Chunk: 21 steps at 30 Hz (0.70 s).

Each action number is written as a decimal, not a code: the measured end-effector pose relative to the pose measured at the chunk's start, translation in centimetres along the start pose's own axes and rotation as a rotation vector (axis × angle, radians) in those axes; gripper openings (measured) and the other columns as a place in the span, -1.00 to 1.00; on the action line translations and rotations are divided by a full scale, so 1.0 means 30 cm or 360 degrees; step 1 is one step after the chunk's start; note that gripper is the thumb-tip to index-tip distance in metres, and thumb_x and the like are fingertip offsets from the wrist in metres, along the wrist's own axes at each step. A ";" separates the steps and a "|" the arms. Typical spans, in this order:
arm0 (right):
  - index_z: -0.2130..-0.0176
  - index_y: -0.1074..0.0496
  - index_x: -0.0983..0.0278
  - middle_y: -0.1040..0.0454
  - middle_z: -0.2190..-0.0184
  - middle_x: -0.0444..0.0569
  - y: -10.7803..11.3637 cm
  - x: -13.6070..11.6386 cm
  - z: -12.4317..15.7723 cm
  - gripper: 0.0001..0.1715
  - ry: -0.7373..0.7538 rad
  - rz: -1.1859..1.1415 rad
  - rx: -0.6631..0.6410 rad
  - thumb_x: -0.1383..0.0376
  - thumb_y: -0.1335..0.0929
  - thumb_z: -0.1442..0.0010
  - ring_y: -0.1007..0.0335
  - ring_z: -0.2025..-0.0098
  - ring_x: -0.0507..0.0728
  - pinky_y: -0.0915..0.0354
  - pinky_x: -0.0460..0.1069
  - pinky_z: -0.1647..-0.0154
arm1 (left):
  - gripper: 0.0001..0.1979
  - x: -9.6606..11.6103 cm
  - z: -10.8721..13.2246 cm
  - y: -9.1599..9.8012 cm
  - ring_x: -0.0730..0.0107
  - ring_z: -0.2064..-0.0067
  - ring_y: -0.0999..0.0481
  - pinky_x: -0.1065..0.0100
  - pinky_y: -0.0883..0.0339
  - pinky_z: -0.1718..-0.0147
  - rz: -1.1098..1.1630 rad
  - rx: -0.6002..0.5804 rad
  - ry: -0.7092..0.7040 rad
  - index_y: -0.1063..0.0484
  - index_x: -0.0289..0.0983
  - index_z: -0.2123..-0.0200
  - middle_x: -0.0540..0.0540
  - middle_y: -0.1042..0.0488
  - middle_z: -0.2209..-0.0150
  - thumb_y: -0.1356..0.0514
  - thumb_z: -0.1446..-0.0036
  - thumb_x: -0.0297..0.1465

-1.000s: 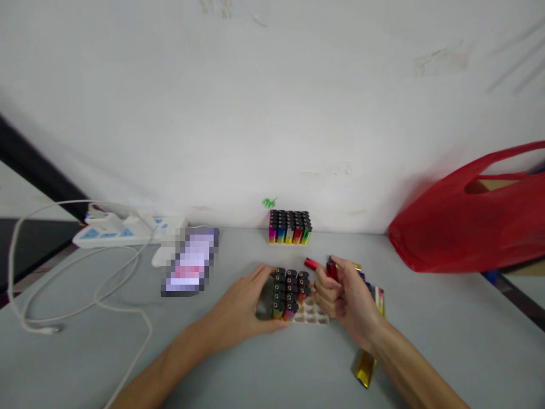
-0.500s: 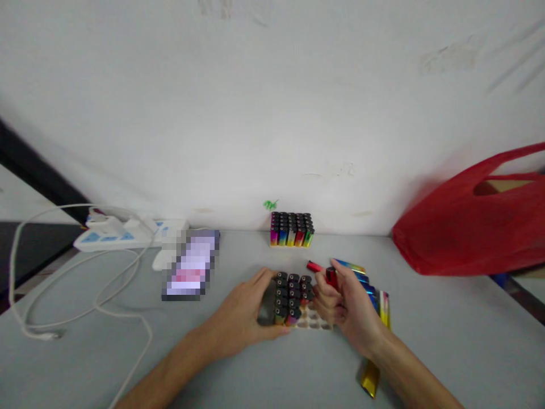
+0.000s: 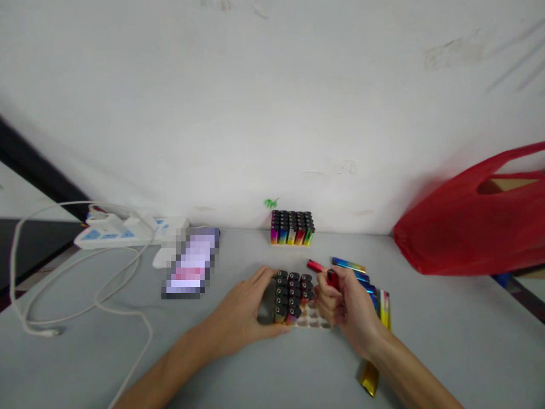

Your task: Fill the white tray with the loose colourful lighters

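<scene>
My left hand (image 3: 240, 309) grips the left side of a pale lighter tray (image 3: 314, 325), thumb at the near edge and fingers at the far one. Black-topped lighters (image 3: 293, 292) stand upright in its left and middle rows; bare holes show at the near right. Closed around a red lighter (image 3: 334, 280), my right hand (image 3: 347, 304) hovers at the tray's right side, the black top showing above the fingers. Another red lighter (image 3: 317, 266) lies behind that hand. Beside it, partly hidden, lie blue lighters (image 3: 363, 278), a yellow one (image 3: 385, 307) and a gold one (image 3: 369, 379).
A full block of lighters (image 3: 292, 228) stands against the wall. To the left are a phone (image 3: 191, 264), a white power strip (image 3: 114, 232) and a loose white cable (image 3: 100, 304). A red bag (image 3: 464, 221) sits at the right.
My right thumb has shifted slightly down the red lighter, and more of the blue-yellow lighter behind it shows. My left hand and the tray stay in place.
</scene>
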State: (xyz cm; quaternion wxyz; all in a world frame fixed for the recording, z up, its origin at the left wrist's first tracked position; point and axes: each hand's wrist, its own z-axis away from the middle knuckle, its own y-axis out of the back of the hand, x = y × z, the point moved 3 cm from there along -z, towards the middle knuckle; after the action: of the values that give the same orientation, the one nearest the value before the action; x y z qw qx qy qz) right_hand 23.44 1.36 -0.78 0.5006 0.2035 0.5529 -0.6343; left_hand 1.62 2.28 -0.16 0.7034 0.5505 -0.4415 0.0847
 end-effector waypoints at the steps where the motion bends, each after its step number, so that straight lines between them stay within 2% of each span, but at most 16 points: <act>1: 0.56 -0.09 0.13 0.13 0.64 -0.35 0.002 0.000 -0.001 -0.38 0.0010 0.0009 0.0010 -0.15 -0.40 -0.21 0.37 0.59 -0.03 0.31 -0.06 0.61 | -0.35 0.000 0.000 0.000 -0.09 -0.12 -0.57 0.10 -0.44 -0.03 -0.0011 -0.0003 0.0003 -0.39 -0.17 -0.15 -0.19 -0.51 -0.16 -0.59 -0.11 -0.18; 6: 0.55 -0.10 0.13 0.15 0.63 -0.36 0.006 -0.012 -0.010 -0.35 0.0117 -0.0003 0.0015 -0.17 -0.41 -0.25 0.38 0.57 -0.02 0.28 -0.07 0.61 | -0.39 0.003 0.002 0.004 -0.05 -0.06 -0.58 0.13 -0.44 0.04 0.0000 -0.0032 0.0026 -0.40 -0.17 -0.13 -0.17 -0.51 -0.11 -0.57 -0.14 -0.18; 10: 0.43 -0.29 0.18 0.07 0.64 -0.37 0.012 -0.017 -0.015 -0.31 0.0150 0.0077 0.0098 -0.31 -0.43 -0.25 0.34 0.59 -0.04 0.27 -0.10 0.63 | -0.38 0.002 0.005 0.006 -0.04 -0.06 -0.58 0.15 -0.44 0.04 0.0020 -0.0024 0.0021 -0.40 -0.16 -0.14 -0.15 -0.53 -0.10 -0.57 -0.13 -0.19; 12: 0.31 -0.39 0.20 -0.12 0.64 -0.33 0.009 -0.026 -0.012 -0.33 0.0269 0.0181 0.0162 -0.33 -0.40 -0.32 0.21 0.64 -0.04 0.19 -0.10 0.64 | -0.38 0.000 0.005 0.007 -0.03 -0.05 -0.59 0.15 -0.45 0.04 0.0056 -0.0021 0.0023 -0.41 -0.16 -0.14 -0.14 -0.54 -0.10 -0.58 -0.13 -0.17; 14: 0.23 -0.43 0.20 -0.32 0.57 -0.26 0.000 -0.038 -0.004 -0.41 0.0424 0.0290 0.0175 -0.25 -0.40 -0.41 0.05 0.67 -0.04 0.06 -0.08 0.63 | -0.33 -0.002 0.003 0.009 -0.04 -0.07 -0.60 0.14 -0.47 0.00 0.0113 -0.0019 0.0011 -0.41 -0.15 -0.18 -0.15 -0.55 -0.12 -0.59 -0.11 -0.16; 16: 0.21 -0.50 0.21 -0.46 0.46 -0.17 -0.007 -0.051 0.006 -0.51 0.0562 0.0386 0.0171 -0.15 -0.43 -0.45 -0.19 0.59 -0.01 -0.15 -0.07 0.51 | -0.28 -0.002 0.000 0.013 -0.04 -0.10 -0.61 0.13 -0.49 -0.04 0.0199 -0.0012 -0.0016 -0.40 -0.13 -0.24 -0.15 -0.56 -0.14 -0.60 -0.10 -0.17; 18: 0.25 -0.58 0.22 -0.51 0.34 -0.10 -0.005 -0.067 0.017 -0.58 0.0716 0.0500 0.0194 -0.07 -0.50 -0.41 -0.38 0.38 0.05 -0.30 -0.06 0.32 | -0.27 -0.004 -0.002 0.018 -0.02 -0.10 -0.62 0.14 -0.50 -0.05 0.0271 -0.0002 -0.0026 -0.39 -0.12 -0.27 -0.15 -0.57 -0.15 -0.59 -0.12 -0.20; 19: 0.28 -0.62 0.22 -0.51 0.31 -0.08 -0.001 -0.076 0.023 -0.59 0.0783 0.0567 0.0195 -0.05 -0.53 -0.38 -0.40 0.30 0.08 -0.32 -0.05 0.25 | -0.30 -0.007 -0.002 0.019 0.01 -0.08 -0.63 0.15 -0.51 -0.04 0.0287 0.0004 -0.0023 -0.39 -0.13 -0.26 -0.15 -0.58 -0.13 -0.57 -0.14 -0.22; 21: 0.33 -0.69 0.21 -0.51 0.30 -0.05 0.007 -0.090 0.031 -0.63 0.0818 0.0686 0.0119 -0.02 -0.59 -0.31 -0.40 0.26 0.11 -0.31 -0.03 0.25 | -0.34 -0.012 -0.002 0.022 0.04 -0.03 -0.64 0.17 -0.52 0.00 0.0292 0.0026 -0.0016 -0.40 -0.15 -0.25 -0.15 -0.60 -0.10 -0.55 -0.16 -0.23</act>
State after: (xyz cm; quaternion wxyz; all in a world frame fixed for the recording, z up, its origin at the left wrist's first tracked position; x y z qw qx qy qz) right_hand 25.02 1.64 1.59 0.4595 0.4873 0.5817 -0.4616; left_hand 1.03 2.73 0.05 0.6861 0.5138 -0.4929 0.1497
